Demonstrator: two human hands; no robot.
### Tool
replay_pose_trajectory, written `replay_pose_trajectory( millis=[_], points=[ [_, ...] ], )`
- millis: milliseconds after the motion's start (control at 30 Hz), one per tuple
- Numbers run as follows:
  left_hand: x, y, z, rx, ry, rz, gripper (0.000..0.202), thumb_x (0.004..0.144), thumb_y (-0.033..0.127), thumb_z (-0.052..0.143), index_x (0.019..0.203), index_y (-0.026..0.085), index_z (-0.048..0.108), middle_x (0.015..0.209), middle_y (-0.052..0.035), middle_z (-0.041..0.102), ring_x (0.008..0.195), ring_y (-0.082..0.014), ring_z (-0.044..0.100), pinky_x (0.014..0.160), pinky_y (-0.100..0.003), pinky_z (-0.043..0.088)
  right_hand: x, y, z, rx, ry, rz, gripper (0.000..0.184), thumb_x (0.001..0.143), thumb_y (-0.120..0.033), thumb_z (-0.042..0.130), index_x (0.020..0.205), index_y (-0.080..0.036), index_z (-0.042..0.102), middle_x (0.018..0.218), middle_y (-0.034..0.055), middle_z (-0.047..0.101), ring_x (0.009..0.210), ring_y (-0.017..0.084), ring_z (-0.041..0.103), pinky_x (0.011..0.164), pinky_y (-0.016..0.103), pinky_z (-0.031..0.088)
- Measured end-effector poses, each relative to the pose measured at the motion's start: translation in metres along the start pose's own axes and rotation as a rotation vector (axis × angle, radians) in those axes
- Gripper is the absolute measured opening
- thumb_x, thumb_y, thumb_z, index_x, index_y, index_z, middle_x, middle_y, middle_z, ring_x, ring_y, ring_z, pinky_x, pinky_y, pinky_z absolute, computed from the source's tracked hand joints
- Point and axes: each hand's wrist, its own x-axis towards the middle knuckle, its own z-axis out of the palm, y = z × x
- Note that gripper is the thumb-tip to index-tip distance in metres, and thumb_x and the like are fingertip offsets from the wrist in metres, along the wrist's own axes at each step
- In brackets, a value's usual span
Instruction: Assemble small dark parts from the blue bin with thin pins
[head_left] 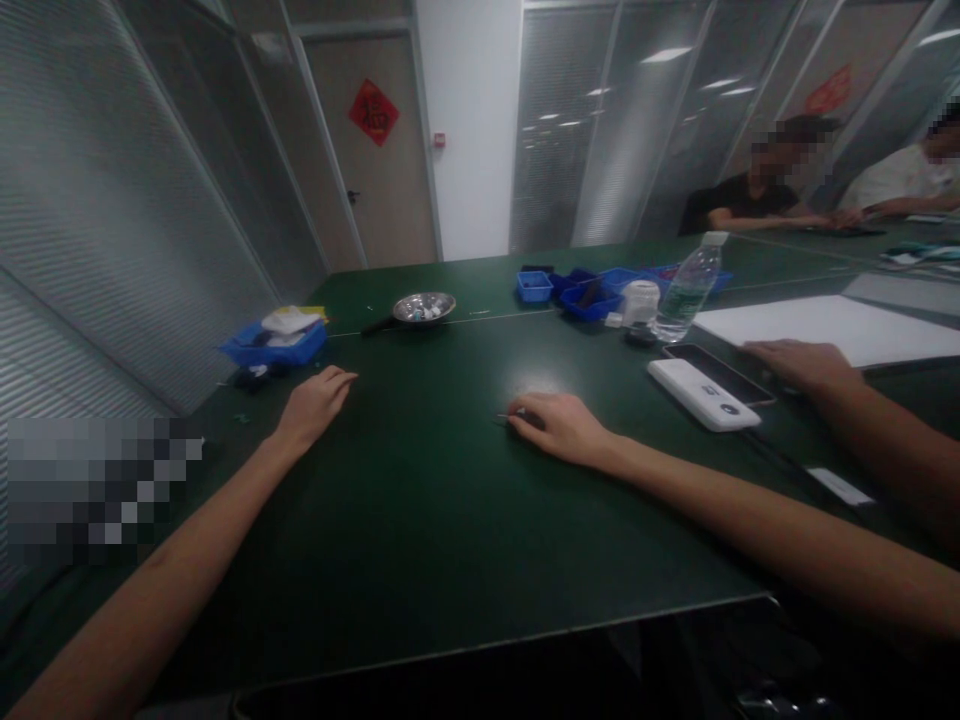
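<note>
Both my forearms lie on a dark green table [420,520]. My left hand [315,402] rests on its side left of centre, fingers loosely stretched out and apart from anything, holding nothing. My right hand [564,427] lies palm down near the middle, fingers curled round a small thin dark item [516,415] whose fine tip pokes out to the left. What the item is I cannot make out.
A blue tray [274,347] with papers sits far left, with a metal bowl [424,307] behind. Blue bins [585,292], a white jar [641,301] and a water bottle [687,290] stand far right. Another person's hand [802,363] rests by a phone [716,372] and white power bank [703,395].
</note>
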Motion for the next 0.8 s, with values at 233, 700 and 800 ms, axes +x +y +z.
replay_pose_trajectory(
  millis=[233, 700, 800],
  points=[
    [0.001, -0.013, 0.006, -0.173, 0.197, -0.193, 0.035, 0.1, 0.038, 0.053, 0.12, 0.018, 0.073, 0.119, -0.0126, 0.074, 0.107, -0.0292, 0.07, 0.101, -0.041, 0.052, 0.0, -0.001, -0.001, -0.008, -0.005, -0.001, 0.027, 0.105, -0.041, 0.051, 0.115, -0.021, 0.067, 0.1, 0.0059, 0.073, 0.08, 0.019, 0.066, 0.069, 0.03, 0.045],
    [0.007, -0.027, 0.003, -0.37, 0.099, -0.49, 0.037, 0.085, 0.05, 0.068, 0.108, 0.023, 0.08, 0.108, -0.0075, 0.079, 0.099, -0.0302, 0.072, 0.094, -0.041, 0.054, 0.001, -0.002, -0.003, 0.003, -0.012, -0.01, 0.028, 0.105, -0.04, 0.051, 0.115, -0.021, 0.069, 0.101, 0.0066, 0.073, 0.079, 0.019, 0.066, 0.07, 0.03, 0.047],
    [0.007, -0.036, 0.009, -0.392, 0.057, -0.543, 0.042, 0.081, 0.051, 0.07, 0.108, 0.022, 0.082, 0.103, -0.0091, 0.08, 0.093, -0.031, 0.073, 0.088, -0.042, 0.055, 0.001, -0.003, -0.003, -0.017, -0.011, -0.001, 0.029, 0.105, -0.04, 0.051, 0.114, -0.021, 0.069, 0.1, 0.0071, 0.073, 0.077, 0.019, 0.066, 0.067, 0.03, 0.046]
  ],
)
